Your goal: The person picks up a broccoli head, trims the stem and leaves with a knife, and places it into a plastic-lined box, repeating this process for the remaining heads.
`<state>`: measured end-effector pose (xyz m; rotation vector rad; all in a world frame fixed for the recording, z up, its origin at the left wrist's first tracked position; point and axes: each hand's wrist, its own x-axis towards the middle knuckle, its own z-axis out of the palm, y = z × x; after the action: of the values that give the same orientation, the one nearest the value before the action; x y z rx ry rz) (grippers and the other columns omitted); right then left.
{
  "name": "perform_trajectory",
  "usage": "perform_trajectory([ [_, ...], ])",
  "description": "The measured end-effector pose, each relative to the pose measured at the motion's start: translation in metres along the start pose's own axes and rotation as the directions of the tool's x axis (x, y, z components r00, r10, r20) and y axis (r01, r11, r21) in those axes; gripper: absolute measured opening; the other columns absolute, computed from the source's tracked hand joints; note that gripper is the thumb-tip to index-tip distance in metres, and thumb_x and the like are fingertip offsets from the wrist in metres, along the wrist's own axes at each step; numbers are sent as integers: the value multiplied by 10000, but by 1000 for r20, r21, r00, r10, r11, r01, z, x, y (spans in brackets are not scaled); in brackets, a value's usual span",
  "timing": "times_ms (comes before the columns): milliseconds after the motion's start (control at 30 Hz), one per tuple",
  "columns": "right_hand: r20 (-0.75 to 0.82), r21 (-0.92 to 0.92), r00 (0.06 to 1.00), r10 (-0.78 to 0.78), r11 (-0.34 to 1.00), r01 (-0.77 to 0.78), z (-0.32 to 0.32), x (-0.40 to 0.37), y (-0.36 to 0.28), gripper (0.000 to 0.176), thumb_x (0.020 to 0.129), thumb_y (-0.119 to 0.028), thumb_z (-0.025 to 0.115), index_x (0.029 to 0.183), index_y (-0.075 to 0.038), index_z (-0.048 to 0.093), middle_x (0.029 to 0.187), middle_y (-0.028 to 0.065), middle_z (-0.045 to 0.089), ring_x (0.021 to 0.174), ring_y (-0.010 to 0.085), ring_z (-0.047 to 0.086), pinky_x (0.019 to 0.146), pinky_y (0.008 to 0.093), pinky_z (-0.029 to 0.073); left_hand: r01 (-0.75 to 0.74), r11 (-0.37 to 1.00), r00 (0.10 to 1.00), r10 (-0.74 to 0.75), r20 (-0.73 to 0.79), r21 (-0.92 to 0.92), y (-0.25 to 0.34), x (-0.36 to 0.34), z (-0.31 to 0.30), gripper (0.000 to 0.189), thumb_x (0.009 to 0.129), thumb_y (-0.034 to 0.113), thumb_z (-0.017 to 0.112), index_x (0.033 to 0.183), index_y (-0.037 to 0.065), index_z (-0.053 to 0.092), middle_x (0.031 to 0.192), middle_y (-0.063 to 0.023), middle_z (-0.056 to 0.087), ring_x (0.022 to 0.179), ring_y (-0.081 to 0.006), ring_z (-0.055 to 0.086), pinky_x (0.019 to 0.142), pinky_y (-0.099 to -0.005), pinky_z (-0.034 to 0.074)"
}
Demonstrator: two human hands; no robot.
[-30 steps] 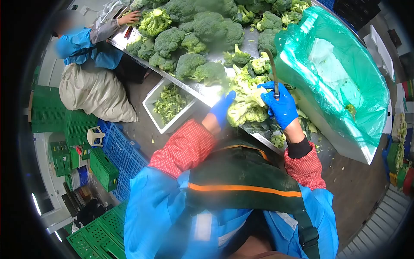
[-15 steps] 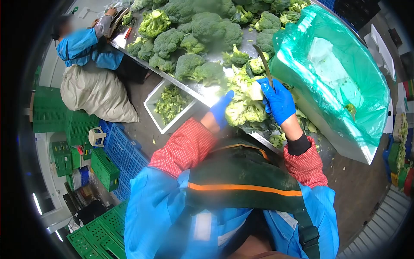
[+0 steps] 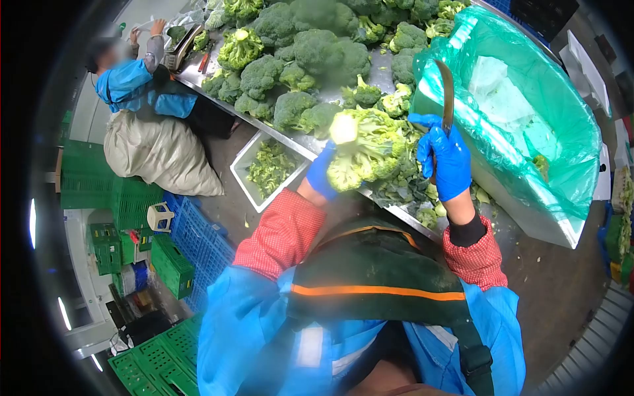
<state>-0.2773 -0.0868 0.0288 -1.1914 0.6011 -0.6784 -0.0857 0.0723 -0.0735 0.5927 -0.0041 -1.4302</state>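
My left hand (image 3: 322, 173), in a blue glove, grips a head of broccoli (image 3: 370, 148) from its left side. Its pale cut stem points up and to the left, and the underside of the florets faces me. My fingers are partly hidden behind it. In my right hand (image 3: 447, 158), also gloved in blue, is a knife (image 3: 447, 92) with a curved blade pointing up. The blade is apart from the broccoli. Trimmed leaves and bits (image 3: 413, 188) lie on the metal table just beneath the broccoli.
Many broccoli heads (image 3: 323, 56) cover the metal table (image 3: 277, 135). A box lined with green plastic (image 3: 508, 132) stands at right. Below the table's left edge is a white bin of trimmings (image 3: 271, 165). Another person (image 3: 129, 82) works at far left, beside a large sack (image 3: 158, 155) and crates (image 3: 172, 264).
The broccoli has turned so its cut stem now shows at upper left. My right hand with the knife has moved right, away from it. The other person's hands have shifted.
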Motion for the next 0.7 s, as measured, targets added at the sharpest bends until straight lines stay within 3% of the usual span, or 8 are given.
perform_trajectory([
  [200,-1,-85,999,49,995,-49,-11,-16,18,268,976,-234,478,1085,-50,640,617,-56,416,536,33,379,494,214,321,-210,977,978,210,-16,-31,26,-18,-4,436,983,287,452,1343,41,420,1235,-144,552,1142,-267,549,1001,-417,444],
  [300,-27,-167,996,81,982,-85,-21,-20,27,262,970,-221,474,1061,-55,655,617,-61,419,535,33,382,495,216,322,-283,959,958,282,-57,1,46,-27,-21,482,981,376,410,1357,75,434,1329,-120,523,1210,-296,511,1041,-464,392],
  [333,-25,-194,999,31,980,-35,-26,-20,37,258,964,-215,475,1047,-58,662,617,-61,424,533,31,386,493,214,322,-310,951,951,309,-29,-18,54,-30,-27,481,982,368,406,1366,80,425,1345,-122,509,1218,-289,504,1050,-460,381],
  [433,-22,-95,989,145,985,-147,-32,-25,40,252,964,-207,477,1047,-60,663,613,-57,421,542,28,387,503,213,323,-414,910,894,406,-188,-4,75,-45,-15,468,981,362,408,1354,81,440,1338,-115,519,1218,-277,506,1047,-453,382],
  [467,-40,-151,992,120,981,-125,-35,-26,48,244,969,-206,478,1048,-58,656,605,-45,442,503,31,391,463,207,316,-436,897,882,411,-232,-68,83,-50,-8,461,975,358,420,1344,83,452,1322,-109,536,1208,-271,515,1037,-442,391],
  [567,28,-38,983,184,982,-183,-39,-30,52,246,979,-217,472,1054,-53,640,595,-32,469,446,39,395,406,200,303,-463,866,882,431,-191,-187,118,-60,-34,435,954,367,464,1281,87,526,1249,-97,593,1149,-265,558,989,-414,431],
  [633,24,-29,979,201,979,-200,-38,-30,57,253,985,-229,467,1055,-49,629,588,-26,482,418,44,396,378,198,295,-502,848,864,480,-154,-173,145,-65,-57,420,949,377,469,1240,88,559,1226,-94,609,1127,-263,571,970,-405,443],
  [700,21,-41,977,212,977,-211,-36,-27,62,258,989,-236,462,1054,-46,623,582,-23,489,406,46,398,367,195,294,-604,786,786,559,-265,-134,169,-66,-63,429,954,371,441,1244,76,552,1235,-103,602,1128,-273,568,993,-413,433],
])
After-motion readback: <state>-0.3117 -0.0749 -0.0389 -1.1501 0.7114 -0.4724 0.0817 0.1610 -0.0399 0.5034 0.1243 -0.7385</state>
